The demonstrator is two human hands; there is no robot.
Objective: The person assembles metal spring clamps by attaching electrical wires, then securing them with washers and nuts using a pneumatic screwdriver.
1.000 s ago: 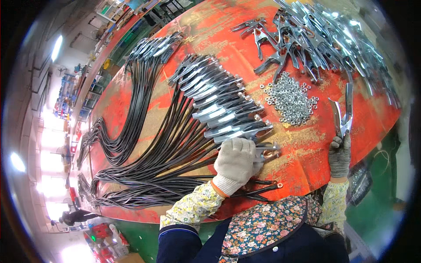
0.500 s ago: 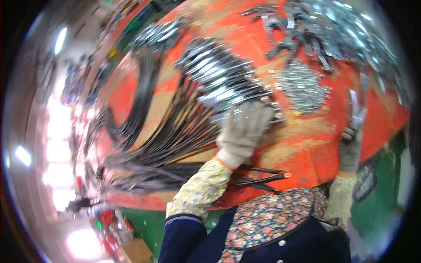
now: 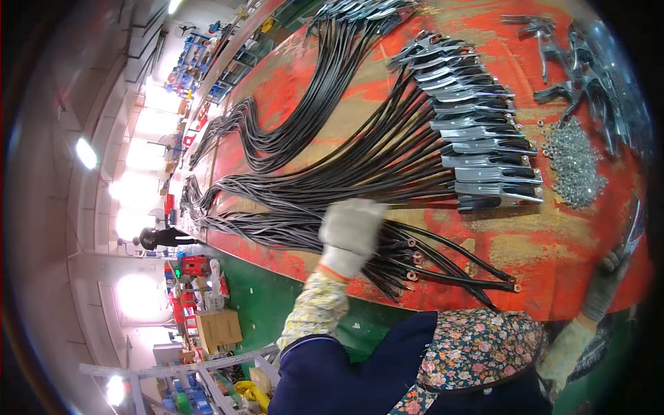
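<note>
My left hand [image 3: 351,232], in a pale work glove, hovers over or touches the near bundle of black cables [image 3: 277,232]; motion blurs its fingers. To its right, several cable ends with copper-coloured ring lugs [image 3: 512,285] spread toward the table's near edge. My right hand [image 3: 603,280], in a darker grey glove, grips a silver metal clamp [image 3: 632,235] at the right edge. Beyond the left hand, a row of silver clamps [image 3: 484,149] lies side by side with black cables running left from them.
The table [image 3: 443,242] has a worn red and tan top. A pile of small metal nuts [image 3: 574,162] lies right of the row, with loose clamps [image 3: 588,76] behind. Another cabled clamp bundle [image 3: 360,10] lies at the far side. A person [image 3: 162,237] stands in the distance.
My left hand has moved off the clamp row, leftward and nearer, to the cable bundle. The view has turned, shifting the table's contents. My right hand still holds a clamp.
</note>
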